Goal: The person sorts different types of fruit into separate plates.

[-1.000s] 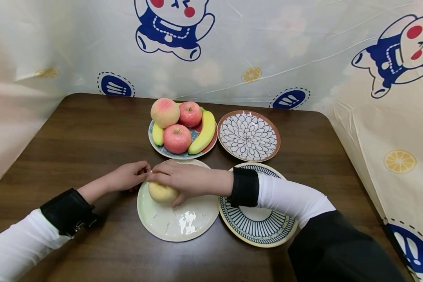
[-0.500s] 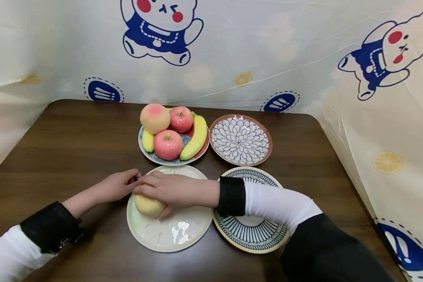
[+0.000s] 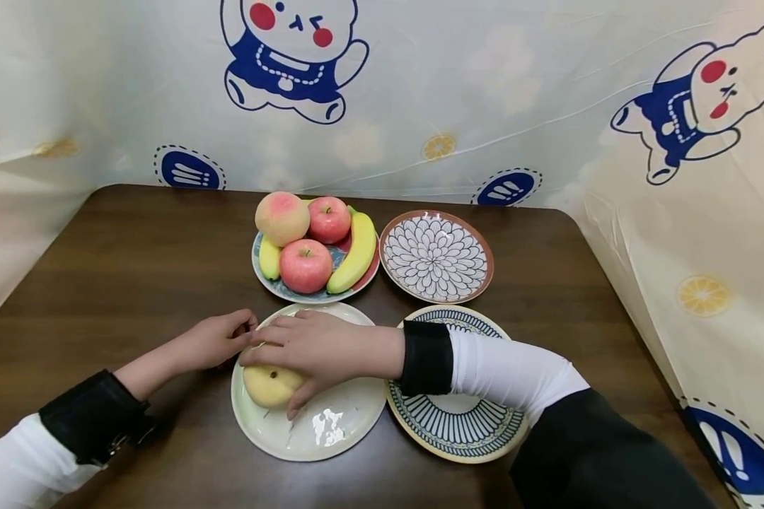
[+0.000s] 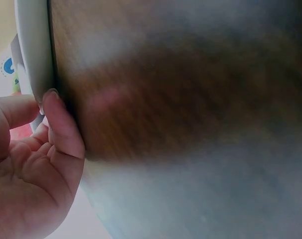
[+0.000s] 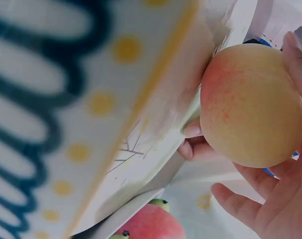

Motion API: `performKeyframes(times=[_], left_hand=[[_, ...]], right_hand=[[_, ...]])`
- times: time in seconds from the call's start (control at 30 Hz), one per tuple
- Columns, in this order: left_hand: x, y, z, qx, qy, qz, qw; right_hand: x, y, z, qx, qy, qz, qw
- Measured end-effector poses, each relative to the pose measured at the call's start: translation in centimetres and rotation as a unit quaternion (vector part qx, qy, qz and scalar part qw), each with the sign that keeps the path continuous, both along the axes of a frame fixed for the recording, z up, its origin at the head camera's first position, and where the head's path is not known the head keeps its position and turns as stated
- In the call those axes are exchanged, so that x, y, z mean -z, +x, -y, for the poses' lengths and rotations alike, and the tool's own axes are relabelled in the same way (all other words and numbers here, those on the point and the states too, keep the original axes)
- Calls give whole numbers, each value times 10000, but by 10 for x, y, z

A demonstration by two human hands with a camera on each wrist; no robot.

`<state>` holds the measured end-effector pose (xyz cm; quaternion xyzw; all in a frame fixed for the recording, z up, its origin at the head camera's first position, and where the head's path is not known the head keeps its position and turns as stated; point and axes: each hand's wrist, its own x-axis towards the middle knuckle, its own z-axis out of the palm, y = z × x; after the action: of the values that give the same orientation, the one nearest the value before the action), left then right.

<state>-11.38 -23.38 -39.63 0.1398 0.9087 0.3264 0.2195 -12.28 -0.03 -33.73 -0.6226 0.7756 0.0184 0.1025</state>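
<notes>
In the head view my right hand [image 3: 331,346] lies over a yellow peach [image 3: 267,390], fingers across its top and thumb at its near side. The peach rests toward the left of a pale, glossy plate [image 3: 344,431], its dark stem dimple facing up. The right wrist view shows a red blush on the peach [image 5: 250,107] between thumb and fingers. At the plate's left rim is my left hand [image 3: 211,342]. Its thumb and finger pinch the edge of the plate [image 4: 34,45] in the left wrist view.
Behind stands a fruit plate [image 3: 269,283] with another peach [image 3: 283,218], apples [image 3: 305,266] and bananas [image 3: 355,253]. A brown-rimmed flower-pattern plate [image 3: 436,258] is at back right. Under my right forearm sits a blue-patterned plate [image 3: 458,442]. A printed curtain [image 3: 388,92] borders the table [image 3: 165,240].
The peach has turned under my right hand, so its stem dimple now shows. My left hand stays at the plate's rim. The head view has shifted slightly.
</notes>
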Motion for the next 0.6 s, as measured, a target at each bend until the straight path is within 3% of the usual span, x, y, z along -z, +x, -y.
performKeyframes(times=[0.6], left_hand=[[0, 3, 0, 34, 40, -45, 10000]], right_hand=[[-2, 17, 3, -401, 213, -141, 9989]])
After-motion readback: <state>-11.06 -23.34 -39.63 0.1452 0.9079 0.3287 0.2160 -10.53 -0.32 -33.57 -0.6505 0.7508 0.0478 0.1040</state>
